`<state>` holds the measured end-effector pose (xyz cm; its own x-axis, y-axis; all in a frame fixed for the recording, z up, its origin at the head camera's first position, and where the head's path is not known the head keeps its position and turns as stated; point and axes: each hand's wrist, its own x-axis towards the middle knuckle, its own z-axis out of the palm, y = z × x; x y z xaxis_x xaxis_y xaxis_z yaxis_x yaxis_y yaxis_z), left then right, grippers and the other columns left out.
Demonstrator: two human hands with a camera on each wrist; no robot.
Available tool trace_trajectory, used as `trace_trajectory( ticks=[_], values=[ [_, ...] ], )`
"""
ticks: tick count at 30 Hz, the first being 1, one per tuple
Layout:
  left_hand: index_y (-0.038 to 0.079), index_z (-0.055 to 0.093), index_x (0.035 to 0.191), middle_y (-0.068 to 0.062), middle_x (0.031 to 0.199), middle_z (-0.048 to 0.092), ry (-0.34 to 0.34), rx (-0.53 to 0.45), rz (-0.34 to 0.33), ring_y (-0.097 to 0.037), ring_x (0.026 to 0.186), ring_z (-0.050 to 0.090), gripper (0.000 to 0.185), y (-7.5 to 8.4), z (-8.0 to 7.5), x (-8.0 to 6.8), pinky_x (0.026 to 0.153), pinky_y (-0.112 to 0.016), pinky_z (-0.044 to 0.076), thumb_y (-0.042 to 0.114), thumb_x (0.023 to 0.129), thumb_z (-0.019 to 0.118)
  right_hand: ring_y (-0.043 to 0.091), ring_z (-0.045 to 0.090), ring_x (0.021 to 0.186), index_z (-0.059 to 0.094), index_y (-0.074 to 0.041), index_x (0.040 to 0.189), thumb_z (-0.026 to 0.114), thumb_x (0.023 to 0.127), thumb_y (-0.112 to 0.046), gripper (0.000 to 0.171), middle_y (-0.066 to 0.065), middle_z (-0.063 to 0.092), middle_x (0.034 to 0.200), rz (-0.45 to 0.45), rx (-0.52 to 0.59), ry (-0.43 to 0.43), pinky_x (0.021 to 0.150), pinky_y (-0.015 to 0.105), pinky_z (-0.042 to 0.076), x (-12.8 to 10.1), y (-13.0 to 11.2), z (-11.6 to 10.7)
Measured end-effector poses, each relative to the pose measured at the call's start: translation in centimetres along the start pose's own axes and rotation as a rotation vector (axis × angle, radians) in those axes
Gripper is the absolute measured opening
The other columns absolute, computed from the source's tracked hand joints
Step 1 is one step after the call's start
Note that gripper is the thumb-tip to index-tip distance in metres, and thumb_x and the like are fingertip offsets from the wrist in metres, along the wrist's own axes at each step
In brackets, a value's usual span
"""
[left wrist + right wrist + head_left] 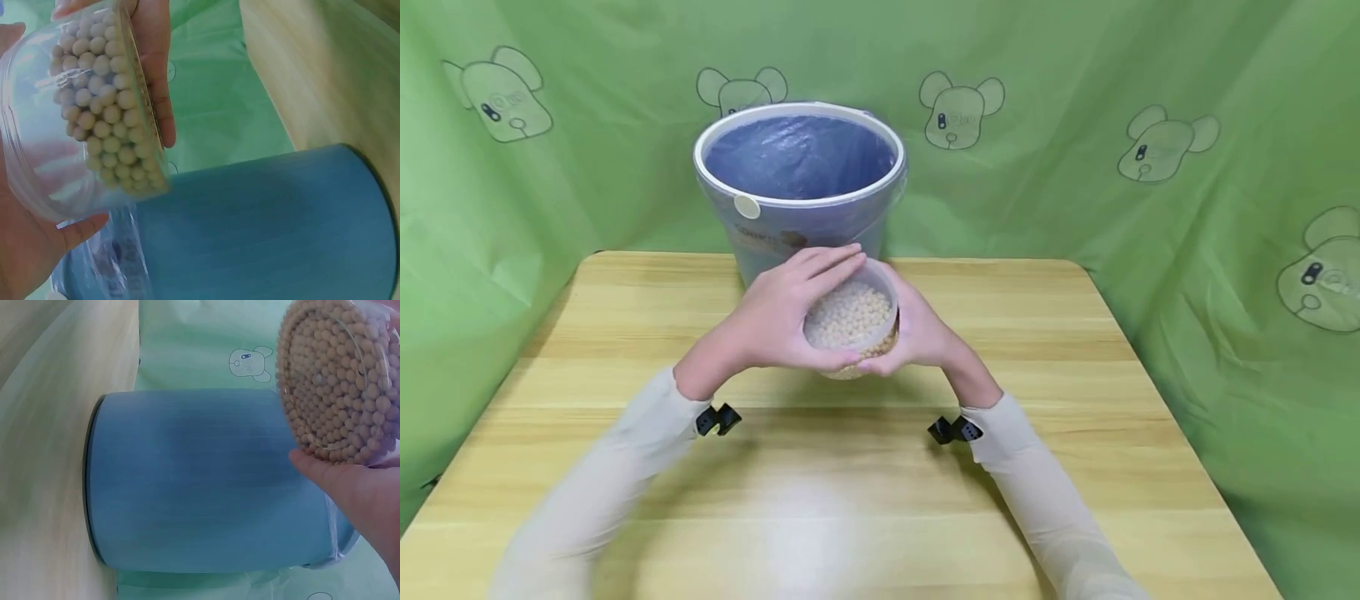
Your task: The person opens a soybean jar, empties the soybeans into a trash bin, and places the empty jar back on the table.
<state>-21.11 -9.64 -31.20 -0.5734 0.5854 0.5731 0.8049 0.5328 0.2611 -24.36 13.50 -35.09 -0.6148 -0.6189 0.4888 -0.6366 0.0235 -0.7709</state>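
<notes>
Both hands hold a clear round plastic tub (892,293) in the air, in front of the bin and above the table. Small cream-coloured balls (853,312) fill the lower part of it, as the left wrist view shows through the wall. My left hand (778,315) grips the tub near its rim, fingers on the far side and thumb on the near side. From the opposite side my right hand (921,327) curls round the wall, its thumb close to the left thumb. In the right wrist view the tub's bottom (331,381) is turned toward the camera.
A blue bin (805,218) with a white rim and a clear plastic liner stands at the table's back edge, right behind the tub. The wooden table (1037,500) spreads below both arms. Green cloth (1037,50) with bear drawings hangs around it.
</notes>
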Motion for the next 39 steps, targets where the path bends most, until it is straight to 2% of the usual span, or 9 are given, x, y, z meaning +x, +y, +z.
trace_trajectory(
  ticks=[2, 6, 13, 16, 24, 28, 32, 35, 39],
  values=[
    [0.013, 0.052, 0.149, -0.007, 0.153, 0.053, 0.016, 0.010, 0.042, -0.027, 0.138, 0.049, 0.099, 0.1, 0.2, 0.3, 0.106, -0.048, 0.050, 0.060, 0.067, 0.079, 0.031, 0.052, 0.132, 0.031, 0.000, 0.154, 0.094, 0.049, -0.012, 0.123, 0.019, 0.048, 0.148, 0.001, -0.012, -0.004, 0.114, 0.046, 0.045, 0.0, -0.1, 0.0],
    [0.009, 0.058, 0.144, -0.012, 0.145, 0.060, 0.087, -0.022, 0.071, -0.030, 0.134, 0.053, 0.093, 0.3, 0.9, 0.5, 0.108, -0.047, 0.049, 0.054, 0.065, 0.079, 0.030, 0.053, 0.131, 0.032, -0.001, 0.154, 0.094, 0.050, -0.014, 0.122, 0.018, 0.049, 0.147, 0.011, -0.053, 0.017, 0.112, 0.045, 0.046, -0.1, -0.3, 0.0],
    [0.009, 0.064, 0.137, -0.011, 0.138, 0.065, 0.176, -0.059, 0.054, -0.028, 0.128, 0.059, 0.088, 0.8, 1.4, 0.3, 0.105, -0.044, 0.051, 0.053, 0.062, 0.079, 0.032, 0.054, 0.129, 0.035, 0.000, 0.152, 0.089, 0.049, -0.013, 0.117, 0.019, 0.051, 0.145, 0.048, -0.044, 0.060, 0.111, 0.046, 0.047, -0.4, -0.6, 0.6],
    [0.007, 0.065, 0.136, -0.012, 0.137, 0.065, 0.201, -0.027, 0.005, -0.029, 0.126, 0.059, 0.088, 1.1, 1.5, 0.5, 0.103, -0.046, 0.052, 0.055, 0.063, 0.078, 0.032, 0.052, 0.131, 0.034, -0.001, 0.153, 0.088, 0.047, -0.010, 0.119, 0.019, 0.049, 0.146, 0.070, -0.031, 0.121, 0.113, 0.047, 0.045, -0.4, -0.7, 1.0],
    [0.004, 0.068, 0.130, -0.013, 0.130, 0.066, 0.301, 0.110, -0.216, -0.029, 0.116, 0.060, 0.087, 2.4, 2.2, 1.5, 0.096, -0.045, 0.054, 0.061, 0.065, 0.074, 0.031, 0.050, 0.134, 0.032, -0.005, 0.153, 0.095, 0.048, -0.008, 0.122, 0.017, 0.048, 0.150, 0.087, -0.082, 0.293, 0.115, 0.047, 0.041, -0.3, -0.6, 2.5],
    [0.003, 0.065, 0.133, -0.015, 0.133, 0.063, 0.270, 0.124, -0.244, -0.031, 0.118, 0.058, 0.089, 2.7, 2.5, 1.6, 0.099, -0.047, 0.052, 0.061, 0.066, 0.075, 0.029, 0.049, 0.134, 0.030, -0.007, 0.154, 0.095, 0.050, -0.006, 0.122, 0.015, 0.046, 0.151, 0.116, -0.078, 0.322, 0.115, 0.047, 0.041, -0.6, -0.6, 2.9],
    [0.008, 0.058, 0.142, -0.014, 0.145, 0.056, 0.188, 0.090, -0.235, -0.033, 0.129, 0.053, 0.094, 2.2, 2.1, 1.2, 0.105, -0.053, 0.048, 0.062, 0.067, 0.079, 0.027, 0.049, 0.135, 0.030, -0.010, 0.154, 0.095, 0.048, -0.004, 0.124, 0.013, 0.047, 0.150, 0.115, -0.070, 0.306, 0.116, 0.046, 0.040, -0.8, -0.5, 2.2],
    [0.015, 0.053, 0.148, -0.011, 0.155, 0.048, 0.110, 0.037, -0.193, -0.031, 0.140, 0.046, 0.102, 1.2, 0.9, 1.0, 0.110, -0.056, 0.044, 0.064, 0.064, 0.084, 0.027, 0.048, 0.136, 0.029, -0.009, 0.154, 0.096, 0.049, -0.005, 0.124, 0.014, 0.046, 0.151, 0.091, -0.049, 0.252, 0.117, 0.046, 0.039, -0.6, -0.5, 1.3],
    [0.017, 0.049, 0.151, -0.008, 0.160, 0.042, 0.001, -0.129, -0.087, -0.027, 0.147, 0.039, 0.106, -0.2, -0.7, 1.2, 0.117, -0.053, 0.038, 0.054, 0.061, 0.093, 0.028, 0.048, 0.134, 0.029, -0.006, 0.155, 0.094, 0.051, -0.005, 0.123, 0.017, 0.045, 0.150, 0.066, 0.011, 0.143, 0.116, 0.045, 0.040, -0.4, -0.3, 0.1]
  ],
)
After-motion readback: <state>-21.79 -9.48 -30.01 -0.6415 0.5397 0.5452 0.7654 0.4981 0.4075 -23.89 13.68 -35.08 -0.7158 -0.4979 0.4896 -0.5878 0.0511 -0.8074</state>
